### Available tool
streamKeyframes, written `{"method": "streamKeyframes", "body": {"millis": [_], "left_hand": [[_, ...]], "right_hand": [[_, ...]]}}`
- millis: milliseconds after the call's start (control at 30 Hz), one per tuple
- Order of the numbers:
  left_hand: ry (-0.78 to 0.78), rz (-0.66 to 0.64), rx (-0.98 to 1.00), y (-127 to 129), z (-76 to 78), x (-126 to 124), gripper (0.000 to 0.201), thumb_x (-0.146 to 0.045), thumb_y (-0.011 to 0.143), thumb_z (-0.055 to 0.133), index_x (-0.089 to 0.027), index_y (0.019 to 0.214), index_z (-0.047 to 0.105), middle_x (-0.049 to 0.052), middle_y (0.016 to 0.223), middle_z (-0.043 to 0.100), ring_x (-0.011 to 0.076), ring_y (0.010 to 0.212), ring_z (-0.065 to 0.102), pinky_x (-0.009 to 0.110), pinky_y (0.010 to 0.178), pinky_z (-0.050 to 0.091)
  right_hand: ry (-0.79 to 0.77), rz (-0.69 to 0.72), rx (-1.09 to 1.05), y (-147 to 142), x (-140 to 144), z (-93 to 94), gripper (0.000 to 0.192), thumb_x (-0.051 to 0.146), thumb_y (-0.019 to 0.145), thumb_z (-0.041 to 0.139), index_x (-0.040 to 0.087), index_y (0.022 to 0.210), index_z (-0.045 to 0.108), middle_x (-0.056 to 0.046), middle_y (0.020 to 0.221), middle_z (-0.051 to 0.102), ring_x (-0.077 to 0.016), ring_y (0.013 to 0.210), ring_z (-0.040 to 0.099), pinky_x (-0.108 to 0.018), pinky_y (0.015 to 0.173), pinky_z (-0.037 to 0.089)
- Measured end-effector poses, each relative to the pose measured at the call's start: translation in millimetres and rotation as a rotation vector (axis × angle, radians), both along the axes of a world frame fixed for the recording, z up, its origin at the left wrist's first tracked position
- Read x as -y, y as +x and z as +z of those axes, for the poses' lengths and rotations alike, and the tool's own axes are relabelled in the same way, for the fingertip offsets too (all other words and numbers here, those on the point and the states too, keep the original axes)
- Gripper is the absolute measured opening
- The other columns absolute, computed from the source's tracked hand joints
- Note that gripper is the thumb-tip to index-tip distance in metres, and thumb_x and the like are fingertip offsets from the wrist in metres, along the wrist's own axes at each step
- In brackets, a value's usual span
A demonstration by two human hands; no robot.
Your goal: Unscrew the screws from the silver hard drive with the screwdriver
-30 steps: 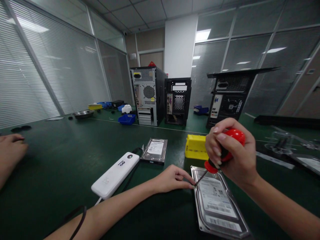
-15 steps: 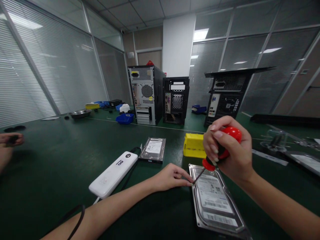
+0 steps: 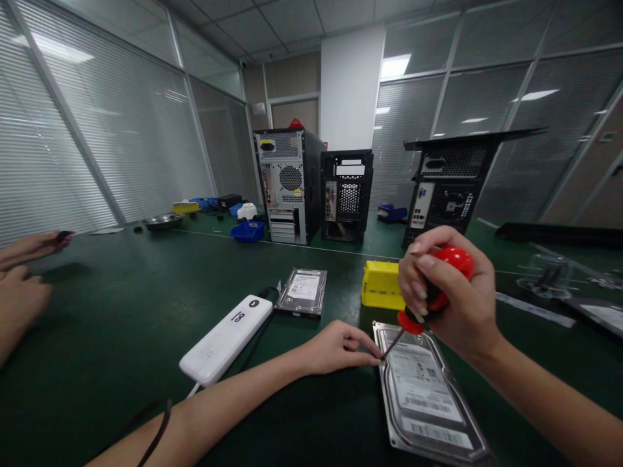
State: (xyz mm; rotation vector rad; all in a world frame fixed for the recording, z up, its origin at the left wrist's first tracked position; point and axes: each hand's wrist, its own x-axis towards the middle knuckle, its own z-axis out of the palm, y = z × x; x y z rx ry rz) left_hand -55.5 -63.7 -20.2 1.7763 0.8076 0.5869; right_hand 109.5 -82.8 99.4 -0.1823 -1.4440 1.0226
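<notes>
A silver hard drive (image 3: 428,395) with a white label lies flat on the green table in front of me. My right hand (image 3: 455,298) grips a red-handled screwdriver (image 3: 438,285), its tip resting on the drive's near-left corner. My left hand (image 3: 341,347) lies on the table with its fingertips pinched at that same corner, touching the drive's edge beside the tip. Whether a screw is between the fingers I cannot see.
A second hard drive (image 3: 302,292), a white power bank (image 3: 226,338) with a black cable and a yellow bin (image 3: 382,285) lie close by. Three computer cases (image 3: 287,185) stand at the back. Another person's hands (image 3: 22,272) are at the far left.
My hands and the screwdriver hold almost the same place on the drive's corner. The other person's hands at the left have shifted, one lifting and reaching out with fingers extended.
</notes>
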Motion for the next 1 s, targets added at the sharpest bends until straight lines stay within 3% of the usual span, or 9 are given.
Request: {"method": "streamKeyframes", "body": {"millis": [133, 367, 567, 767, 1000], "left_hand": [[-0.001, 0.018, -0.016, 1, 2.9, 2, 0.041, -0.04, 0.077, 0.068, -0.009, 0.105, 0.07, -0.008, 0.051, 0.032, 0.0056, 0.049, 0.02, 0.023, 0.049, 0.012], [-0.012, 0.012, -0.01, 2, 1.7, 2, 0.04, -0.039, 0.078, 0.067, -0.008, 0.104, 0.07, -0.006, 0.054, 0.04, 0.0049, 0.049, 0.023, 0.022, 0.048, 0.013], [0.017, 0.001, 0.0, 2, 2.9, 3, 0.039, -0.038, 0.078, 0.067, -0.007, 0.103, 0.07, -0.008, 0.051, 0.03, 0.0052, 0.049, 0.021, 0.022, 0.048, 0.012], [0.022, 0.006, -0.037, 3, 3.9, 3, 0.042, -0.042, 0.077, 0.067, -0.008, 0.102, 0.069, -0.009, 0.052, 0.029, 0.006, 0.05, 0.022, 0.022, 0.049, 0.015], [0.064, 0.065, -0.025, 7, 1.4, 7, 0.043, -0.046, 0.073, 0.07, -0.01, 0.096, 0.068, -0.009, 0.054, 0.026, 0.0069, 0.052, 0.024, 0.021, 0.051, 0.018]], "right_hand": [[0.006, 0.009, 0.017, -1, -1, 0.0, 0.007, 0.016, 0.084, 0.058, 0.021, 0.082, 0.062, 0.006, 0.051, 0.047, -0.0059, 0.037, 0.042, -0.017, 0.033, 0.032], [-0.009, 0.01, 0.037, 0, -3, -0.3, 0.005, 0.018, 0.085, 0.058, 0.021, 0.084, 0.061, 0.006, 0.052, 0.047, -0.0061, 0.038, 0.041, -0.017, 0.032, 0.033], [-0.014, -0.013, 0.041, -2, -4, -0.4, 0.007, 0.015, 0.086, 0.055, 0.021, 0.086, 0.06, 0.007, 0.052, 0.047, -0.0055, 0.038, 0.041, -0.015, 0.032, 0.034], [-0.024, -0.025, 0.077, -5, -7, -0.8, 0.006, 0.021, 0.083, 0.059, 0.023, 0.09, 0.058, 0.008, 0.054, 0.047, -0.0059, 0.038, 0.041, -0.015, 0.032, 0.034], [-0.098, 0.136, 0.112, -2, -15, 3.0, 0.014, 0.029, 0.082, 0.052, 0.021, 0.091, 0.059, 0.002, 0.067, 0.054, -0.0096, 0.051, 0.05, -0.02, 0.042, 0.041]]}}
